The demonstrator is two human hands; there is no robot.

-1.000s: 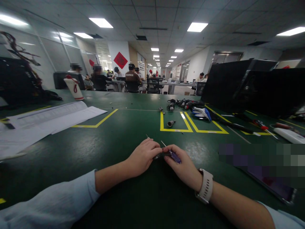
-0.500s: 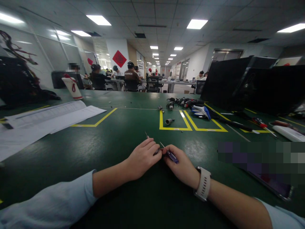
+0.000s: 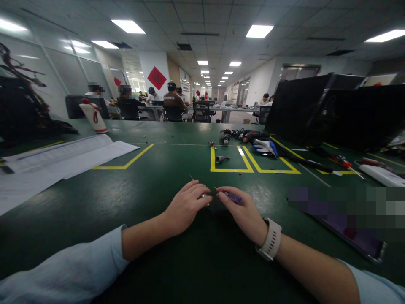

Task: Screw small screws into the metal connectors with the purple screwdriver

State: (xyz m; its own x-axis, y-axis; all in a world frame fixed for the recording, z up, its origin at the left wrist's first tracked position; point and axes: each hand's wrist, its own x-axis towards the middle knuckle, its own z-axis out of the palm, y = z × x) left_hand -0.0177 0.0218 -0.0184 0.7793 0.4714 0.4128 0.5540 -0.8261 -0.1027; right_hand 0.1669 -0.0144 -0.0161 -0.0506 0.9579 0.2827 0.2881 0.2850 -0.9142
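Note:
My left hand (image 3: 186, 204) is closed around a small silver metal part (image 3: 205, 196), mostly hidden by the fingers. A thin pointed tip (image 3: 191, 177) sticks out past the knuckles on the far side; I cannot tell whether it belongs to the same part. In my right hand (image 3: 243, 211) is a small screwdriver (image 3: 233, 197) with a purple handle, its thin shaft pinched near the fingertips and pointing left. A narrow gap separates the two hands, just above the green table (image 3: 196, 261).
Beyond the hands, a metal cylindrical fitting (image 3: 220, 159) lies in a yellow-taped box. Gloves (image 3: 265, 147), cabled parts (image 3: 225, 139) and a red screwdriver (image 3: 343, 161) are further right. Papers (image 3: 76, 156) and a cup (image 3: 95, 118) are left; a phone-like device (image 3: 354, 236) is near right.
My hands have drawn slightly apart. The screwdriver has swung to lie more level, and its tip has moved away from the left hand's fingers.

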